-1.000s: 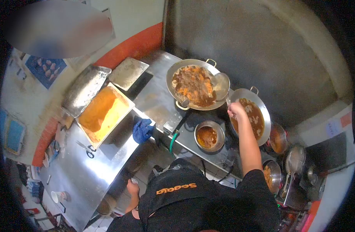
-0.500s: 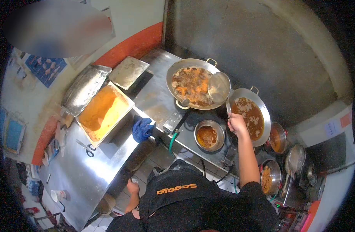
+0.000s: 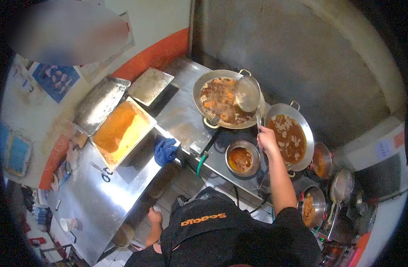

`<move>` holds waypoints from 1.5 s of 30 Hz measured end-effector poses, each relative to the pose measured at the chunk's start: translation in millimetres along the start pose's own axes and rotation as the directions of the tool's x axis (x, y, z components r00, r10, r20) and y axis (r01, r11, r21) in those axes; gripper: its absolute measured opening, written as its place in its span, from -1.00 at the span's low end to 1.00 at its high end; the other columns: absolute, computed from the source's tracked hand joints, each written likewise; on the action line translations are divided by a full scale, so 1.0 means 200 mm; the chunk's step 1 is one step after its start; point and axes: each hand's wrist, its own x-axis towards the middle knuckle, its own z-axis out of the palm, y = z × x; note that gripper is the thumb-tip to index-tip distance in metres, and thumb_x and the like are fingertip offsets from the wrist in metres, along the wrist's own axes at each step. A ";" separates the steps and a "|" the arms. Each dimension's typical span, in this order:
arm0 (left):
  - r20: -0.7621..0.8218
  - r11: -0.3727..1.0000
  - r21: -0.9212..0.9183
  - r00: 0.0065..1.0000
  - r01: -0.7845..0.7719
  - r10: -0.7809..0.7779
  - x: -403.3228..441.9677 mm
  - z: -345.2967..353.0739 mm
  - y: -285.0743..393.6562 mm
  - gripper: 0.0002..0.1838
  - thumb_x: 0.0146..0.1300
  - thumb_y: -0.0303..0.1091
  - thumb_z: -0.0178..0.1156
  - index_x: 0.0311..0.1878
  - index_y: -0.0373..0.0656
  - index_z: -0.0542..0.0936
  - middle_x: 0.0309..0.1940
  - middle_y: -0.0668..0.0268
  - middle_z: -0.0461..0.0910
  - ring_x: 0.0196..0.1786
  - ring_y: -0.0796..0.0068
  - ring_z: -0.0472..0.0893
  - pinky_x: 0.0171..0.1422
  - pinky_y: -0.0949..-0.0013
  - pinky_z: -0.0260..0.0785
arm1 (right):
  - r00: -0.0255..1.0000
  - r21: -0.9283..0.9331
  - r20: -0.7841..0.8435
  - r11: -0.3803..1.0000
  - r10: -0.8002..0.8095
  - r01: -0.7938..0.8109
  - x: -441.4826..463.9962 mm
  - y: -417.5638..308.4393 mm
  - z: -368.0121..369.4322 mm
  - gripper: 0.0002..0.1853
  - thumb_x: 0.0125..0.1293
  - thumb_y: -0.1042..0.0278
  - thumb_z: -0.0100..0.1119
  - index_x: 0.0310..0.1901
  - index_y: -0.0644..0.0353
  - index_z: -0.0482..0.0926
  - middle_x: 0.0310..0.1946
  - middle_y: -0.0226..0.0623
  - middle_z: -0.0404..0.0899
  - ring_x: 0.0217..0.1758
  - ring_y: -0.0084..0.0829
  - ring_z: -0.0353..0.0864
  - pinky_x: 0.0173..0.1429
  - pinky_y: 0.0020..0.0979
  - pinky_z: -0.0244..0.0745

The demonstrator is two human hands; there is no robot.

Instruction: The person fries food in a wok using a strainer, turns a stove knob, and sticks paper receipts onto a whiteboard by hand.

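A round skimmer lies across the right part of the large wok, hiding some of the browned, orange-flecked food in it; whether it touches the food cannot be told. Its handle runs toward the wearer, into the right hand, whose fingers are closed around it just outside the wok's lower right rim. Right of the wok, close by, is a second pan of brown liquid with pale froth; below the wok is a small metal bowl with reddish-brown contents. Well to the wok's lower left, the left hand hangs low, something pale at its fingers; its grip I cannot tell. Left of the wok stand a tray of orange-yellow powder, a blue cloth beside it, and black-handled scissors.
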 end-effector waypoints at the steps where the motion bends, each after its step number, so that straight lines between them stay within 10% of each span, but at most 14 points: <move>1: 0.002 1.000 -0.009 1.000 -0.017 0.017 0.00 0.00 -0.01 -0.75 -0.03 -0.53 0.05 -0.22 -0.31 0.50 -0.30 -0.14 0.57 -0.14 -0.20 0.54 -0.06 -0.01 0.37 | 0.995 -0.086 -0.056 0.994 -0.077 0.072 0.09 0.05 0.00 -0.42 0.09 0.64 -0.15 0.23 0.20 0.35 -0.71 -0.39 0.35 -0.80 -0.54 0.26 -0.73 -0.46 0.12; 5: -0.005 0.996 -0.074 0.999 0.041 -0.041 0.00 0.06 -0.12 -0.76 -0.06 -0.54 0.03 -0.25 -0.33 0.50 -0.30 -0.18 0.56 -0.14 -0.20 0.54 -0.06 -0.01 0.36 | 0.938 -0.367 -0.200 0.909 -0.284 0.197 0.58 0.32 -0.07 -0.53 0.08 0.63 -0.20 0.06 0.23 0.48 -0.72 -0.35 0.36 -0.81 -0.49 0.29 -0.74 -0.42 0.14; 13: -0.120 0.996 -0.020 0.988 0.090 -0.092 -0.17 -0.06 0.00 -0.71 0.00 -0.50 0.05 -0.14 -0.29 0.51 -0.20 -0.11 0.57 -0.07 -0.13 0.54 0.02 0.04 0.36 | 0.990 0.154 -0.064 0.982 0.122 -0.111 0.49 0.09 0.03 -0.90 0.15 0.60 -0.24 -0.43 0.29 0.33 -0.74 -0.30 0.24 -0.82 -0.50 0.18 -0.77 -0.47 0.01; 29: -0.052 0.995 -0.103 0.999 0.009 -0.014 -0.05 0.02 -0.01 -0.76 0.03 -0.47 0.12 -0.18 -0.22 0.52 -0.29 -0.06 0.59 -0.14 -0.11 0.57 -0.07 0.05 0.39 | 0.798 0.634 0.517 0.488 0.310 -0.600 0.50 0.01 0.29 -0.92 0.17 0.70 -0.18 -0.30 0.36 0.23 -0.62 -0.37 0.24 -0.76 -0.69 0.13 -0.79 -0.69 0.06; 45: -0.007 0.989 -0.073 0.992 0.128 -0.128 -0.16 0.03 -0.03 -0.71 -0.03 -0.52 0.08 -0.16 -0.31 0.53 -0.27 -0.12 0.57 -0.12 -0.15 0.55 -0.05 0.03 0.36 | 0.812 0.585 0.519 0.582 0.265 -0.564 0.41 0.09 0.06 -0.84 0.22 0.65 -0.12 -0.15 0.36 0.29 -0.53 -0.28 0.35 -0.75 -0.72 0.13 -0.80 -0.71 0.02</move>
